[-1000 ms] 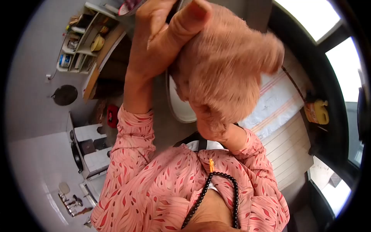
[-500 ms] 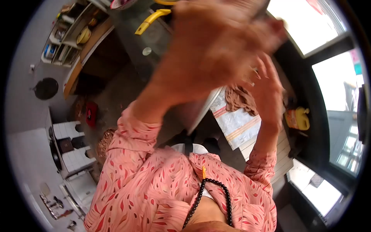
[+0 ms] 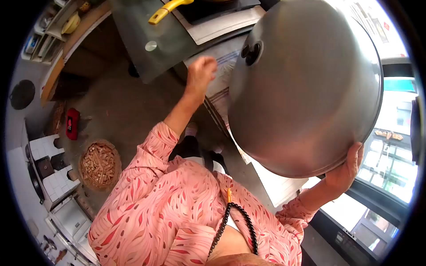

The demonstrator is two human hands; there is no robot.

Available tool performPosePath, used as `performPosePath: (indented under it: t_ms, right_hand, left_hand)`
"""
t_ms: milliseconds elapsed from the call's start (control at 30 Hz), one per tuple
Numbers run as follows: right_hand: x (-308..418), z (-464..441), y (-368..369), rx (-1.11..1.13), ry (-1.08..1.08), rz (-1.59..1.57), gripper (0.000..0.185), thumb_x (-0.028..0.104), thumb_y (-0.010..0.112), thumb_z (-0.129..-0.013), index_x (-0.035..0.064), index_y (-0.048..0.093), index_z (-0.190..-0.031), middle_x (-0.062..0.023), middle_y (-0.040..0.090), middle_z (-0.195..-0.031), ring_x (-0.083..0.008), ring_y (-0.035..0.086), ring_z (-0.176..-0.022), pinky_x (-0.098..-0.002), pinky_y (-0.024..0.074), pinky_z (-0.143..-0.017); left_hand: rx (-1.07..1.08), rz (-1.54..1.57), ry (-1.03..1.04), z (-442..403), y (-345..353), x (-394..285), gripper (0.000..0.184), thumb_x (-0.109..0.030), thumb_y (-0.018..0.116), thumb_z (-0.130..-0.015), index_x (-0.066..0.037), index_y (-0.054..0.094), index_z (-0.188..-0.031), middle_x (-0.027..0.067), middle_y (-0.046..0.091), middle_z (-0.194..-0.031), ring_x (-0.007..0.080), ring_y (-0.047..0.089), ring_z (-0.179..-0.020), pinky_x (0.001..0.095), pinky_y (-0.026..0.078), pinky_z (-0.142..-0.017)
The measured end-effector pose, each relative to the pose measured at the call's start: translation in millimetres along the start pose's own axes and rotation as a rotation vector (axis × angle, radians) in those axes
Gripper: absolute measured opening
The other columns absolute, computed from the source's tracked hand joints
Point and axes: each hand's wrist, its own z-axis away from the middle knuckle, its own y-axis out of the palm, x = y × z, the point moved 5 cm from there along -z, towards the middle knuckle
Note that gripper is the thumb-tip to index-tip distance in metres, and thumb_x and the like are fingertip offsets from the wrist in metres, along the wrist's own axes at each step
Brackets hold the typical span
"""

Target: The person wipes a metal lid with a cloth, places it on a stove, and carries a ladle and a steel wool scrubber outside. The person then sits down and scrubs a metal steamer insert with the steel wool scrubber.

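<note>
My right hand (image 3: 341, 177) gripped the edge of a big grey pot (image 3: 306, 93), though from where I looked I could not tell whether it was truly a pot or a large lid. That hand was at the near right of the edge, with its fingers bent about it and pinching it. The pot was up in front of me, tilted, its rounded outside towards my left and its open edge towards the windows (image 3: 390, 150) on my right. A black knob (image 3: 253, 53) stuck out from its left part.

My left hand (image 3: 201, 73) was in the air to the left of the pot and apart from it, the fingers curled in towards the palm; I could not see into it. Near that hand lay a striped cloth (image 3: 225, 57), partly hidden by the pot. To the left of the cloth stood a glass table (image 3: 166, 44) with a round silvery spot on its top, and at its far side a yellow handle (image 3: 171, 9) reached out near a flat black panel (image 3: 213, 14).

On the floor, well away to my left, was a basket (image 3: 83, 173) full of short brown pieces, and farther on lay something red (image 3: 72, 123). I wore a pink patterned shirt (image 3: 168, 204) and a string of black beads (image 3: 251, 228)
</note>
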Motion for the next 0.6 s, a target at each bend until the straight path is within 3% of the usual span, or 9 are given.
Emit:
performPosePath:
  t_ms: [33,100,233,400,500,567,600]
  right_hand:
    - [-0.1,2.1,-3.6,-0.009,0.012,-0.042,0.035,0.022,0.049,-0.094,-0.0047,0.049,-0.117,-0.0137,0.058,-0.113,-0.0208,0.056,-0.100,-0.0330,0.0459,-0.086]
    - [-2.4,9.0,-13.7,-0.028,0.044,-0.126,0.032,0.020,0.047,-0.095,-0.0029,0.049,-0.116,-0.0154,0.057,-0.114,-0.0235,0.057,-0.102,-0.0370,0.0477,-0.088]
    - [-4.8,28.2,-28.5,-0.197,-0.067,0.083,0.034,0.024,0.050,-0.094,-0.0030,0.051,-0.114,-0.0143,0.059,-0.112,-0.0231,0.058,-0.100,-0.0371,0.0479,-0.087]
    - [-10.3,59.0,-43.2,-0.392,-0.150,0.137,0.031,0.026,0.055,-0.091,0.0005,0.057,-0.108,-0.0104,0.062,-0.105,-0.0213,0.060,-0.094,-0.0371,0.0500,-0.081]
    - [-15.1,59.8,-94.1,-0.217,-0.365,0.265,0.025,0.026,0.058,-0.089,0.0033,0.060,-0.100,-0.0082,0.063,-0.103,-0.0202,0.060,-0.091,-0.0363,0.0512,-0.078]
    - [-9.9,68.6,-116.8,-0.219,-0.409,0.301,0.025,0.025,0.058,-0.088,0.0048,0.061,-0.102,-0.0083,0.062,-0.106,-0.0222,0.059,-0.094,-0.0396,0.0497,-0.081]
    - [-7.4,72.9,-128.5,-0.220,-0.430,0.319,0.025,0.024,0.058,-0.087,0.0055,0.061,-0.103,-0.0083,0.062,-0.107,-0.0232,0.058,-0.096,-0.0413,0.0490,-0.083]
  left_hand:
    - [-0.027,-0.063,-0.109,0.0,-2.0,22.9,0.032,-0.026,0.057,-0.088,-0.004,0.056,-0.111,0.0068,0.062,-0.100,0.0159,0.059,-0.093,0.0308,0.050,-0.074]
    - [0.033,0.044,-0.048,0.6,21.0,17.0,0.034,-0.026,0.058,-0.087,-0.004,0.054,-0.114,0.0059,0.061,-0.096,0.0155,0.060,-0.090,0.0296,0.050,-0.071]
    - [0.246,0.351,-0.151,-17.4,50.4,3.3,0.043,-0.031,0.067,-0.083,0.000,0.054,-0.110,0.0063,0.061,-0.083,0.0131,0.059,-0.073,0.0259,0.051,-0.058]
    - [0.334,0.295,-0.068,-14.0,65.4,2.9,0.039,-0.023,0.072,-0.077,0.003,0.055,-0.101,0.0076,0.060,-0.077,0.0111,0.057,-0.058,0.0221,0.046,-0.045]
    - [0.308,0.285,-0.051,5.0,67.8,-5.2,0.036,-0.018,0.074,-0.073,0.003,0.055,-0.096,0.0085,0.061,-0.076,0.0096,0.055,-0.054,0.0214,0.044,-0.043]
    - [0.299,0.255,-0.026,28.9,68.1,-17.3,0.036,-0.018,0.074,-0.072,0.003,0.055,-0.095,0.0090,0.061,-0.076,0.0091,0.055,-0.054,0.0210,0.043,-0.042]
    - [0.250,0.235,-0.011,41.9,67.1,-21.6,0.038,-0.019,0.076,-0.069,0.003,0.055,-0.092,0.0097,0.061,-0.076,0.0130,0.056,-0.053,0.0235,0.044,-0.044]
